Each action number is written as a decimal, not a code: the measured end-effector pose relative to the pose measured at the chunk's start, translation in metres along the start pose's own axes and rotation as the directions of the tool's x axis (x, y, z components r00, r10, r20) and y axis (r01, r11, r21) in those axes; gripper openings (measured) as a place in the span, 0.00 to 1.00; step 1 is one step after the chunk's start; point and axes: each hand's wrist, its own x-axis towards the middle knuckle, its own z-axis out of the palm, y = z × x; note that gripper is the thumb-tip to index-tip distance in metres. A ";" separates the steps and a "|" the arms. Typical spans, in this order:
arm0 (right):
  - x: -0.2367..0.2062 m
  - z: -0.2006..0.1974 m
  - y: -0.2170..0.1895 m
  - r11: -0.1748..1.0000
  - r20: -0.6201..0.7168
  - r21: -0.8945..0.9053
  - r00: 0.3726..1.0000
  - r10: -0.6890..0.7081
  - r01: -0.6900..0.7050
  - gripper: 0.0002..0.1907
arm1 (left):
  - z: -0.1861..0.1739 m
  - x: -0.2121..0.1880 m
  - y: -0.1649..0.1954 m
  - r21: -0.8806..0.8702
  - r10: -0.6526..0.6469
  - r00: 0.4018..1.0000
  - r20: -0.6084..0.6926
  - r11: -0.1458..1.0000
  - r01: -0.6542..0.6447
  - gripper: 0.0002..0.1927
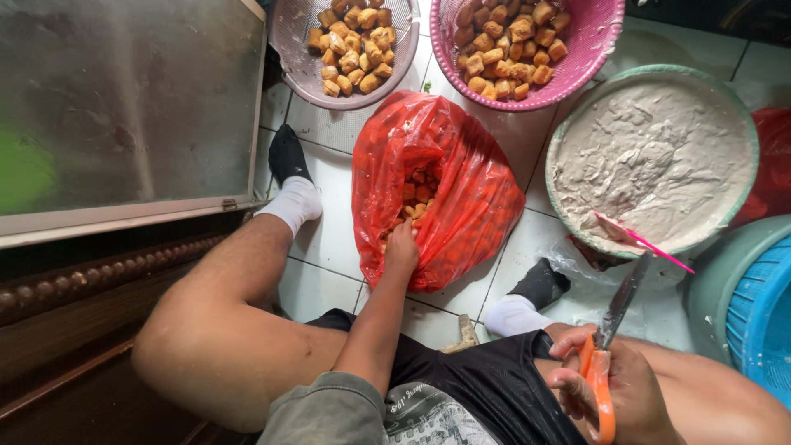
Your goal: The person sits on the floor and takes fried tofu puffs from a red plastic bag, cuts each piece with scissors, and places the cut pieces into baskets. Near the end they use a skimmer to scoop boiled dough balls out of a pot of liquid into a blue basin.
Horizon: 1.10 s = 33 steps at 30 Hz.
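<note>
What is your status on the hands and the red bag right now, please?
Left hand inside red bag, on fried tofu puffs. Right hand grips orange-handled scissors. Nothing blocking the bag mouth.

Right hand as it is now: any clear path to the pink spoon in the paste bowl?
Probably not yet. The right hand is closed on orange-handled scissors; the pink spoon lies uncovered at the green bowl's near rim, but the fingers are occupied.

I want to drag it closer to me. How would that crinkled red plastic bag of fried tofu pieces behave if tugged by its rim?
The crinkled red plastic bag looks thin and floppy, so it would probably stretch and sag. It bulges with pieces, so it is likely heavyish. The left hand is in its open mouth, where pieces might spill.
</note>
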 end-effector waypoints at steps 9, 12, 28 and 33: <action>0.005 0.011 -0.016 0.979 0.020 -0.196 0.998 -0.052 0.055 0.21 | -0.004 0.020 -0.020 0.140 -0.234 0.832 0.503 0.972 0.189 0.29; 0.002 0.015 -0.025 0.942 -0.118 -0.335 0.993 -0.010 -0.030 0.21 | 0.007 0.024 -0.023 0.318 -0.091 0.939 0.333 0.948 -0.021 0.37; -0.016 0.007 -0.034 0.926 -0.204 -0.048 0.904 -0.376 0.374 0.25 | -0.058 0.035 0.039 -0.149 0.151 0.987 -0.059 0.976 -0.158 0.17; -0.012 0.007 -0.024 0.985 -0.103 -0.017 0.980 -0.170 0.169 0.32 | -0.073 0.026 0.133 -0.584 0.162 0.978 0.135 0.810 -0.053 0.18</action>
